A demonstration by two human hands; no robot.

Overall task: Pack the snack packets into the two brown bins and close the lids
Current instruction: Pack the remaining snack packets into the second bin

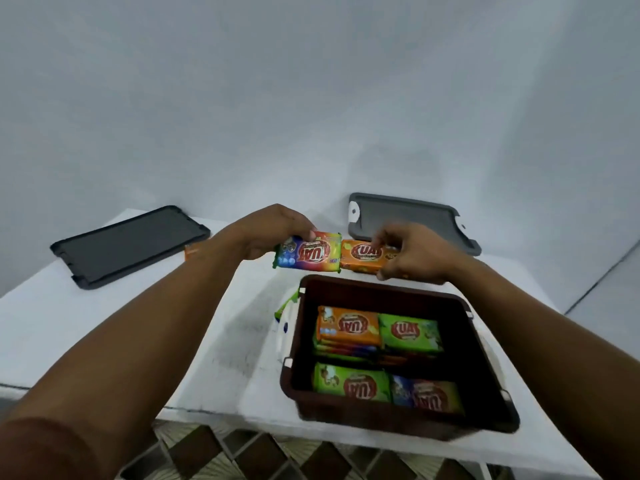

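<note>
My left hand pinches a rainbow-coloured snack packet above the table, just beyond the far rim of an open brown bin. My right hand grips an orange snack packet right beside it. Inside the bin lie several packets: an orange one and a green one on top of stacks at the back, a green one and a blue one at the front. Only one brown bin is in view.
A dark grey lid lies flat at the table's left. A second grey lid with white clips lies behind my hands. A green packet edge shows left of the bin, and an orange packet corner pokes out behind my left forearm. The white table's front edge is close.
</note>
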